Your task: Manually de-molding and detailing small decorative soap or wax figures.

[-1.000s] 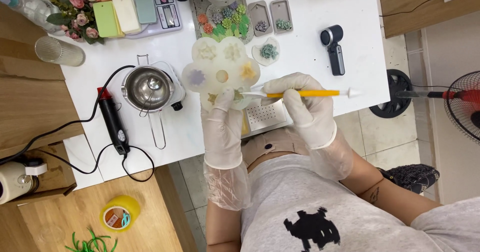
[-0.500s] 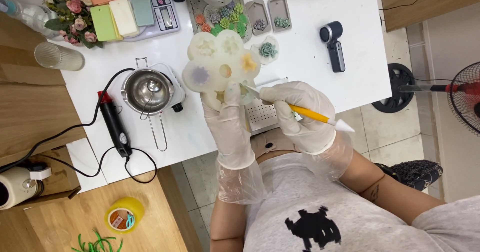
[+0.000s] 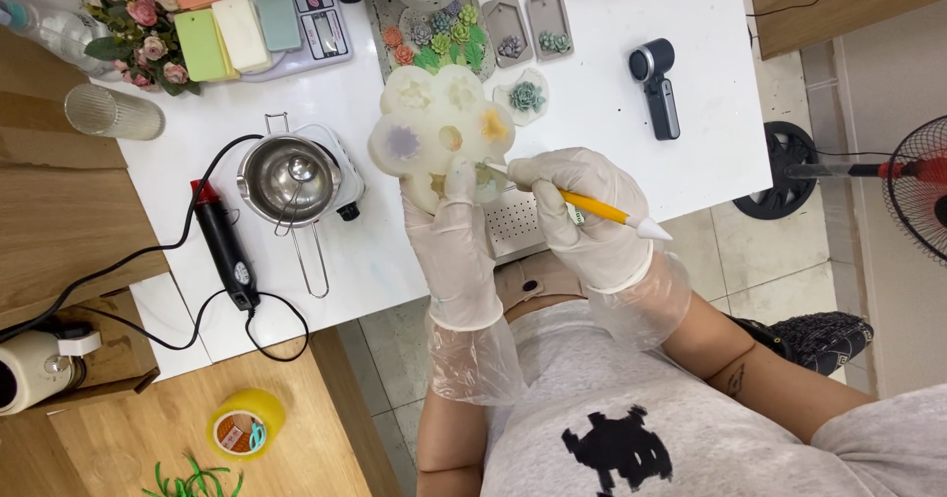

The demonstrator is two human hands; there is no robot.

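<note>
White table [image 3: 631,112], front edge: my gloved left hand [image 3: 456,231] is gripping the flower-shaped silicone mould [image 3: 439,132], lifted just above it. My right hand [image 3: 582,211] is pinching the yellow-handled tool [image 3: 582,204], tip working a lower cavity; I am judging shallow, steady prying best.

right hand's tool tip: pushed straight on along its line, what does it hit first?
The right hand points its yellow tool up-left at the translucent flower mold held by the left hand. The tip looks already at a lower cavity, so likely the mold; depth is unclear.
</note>
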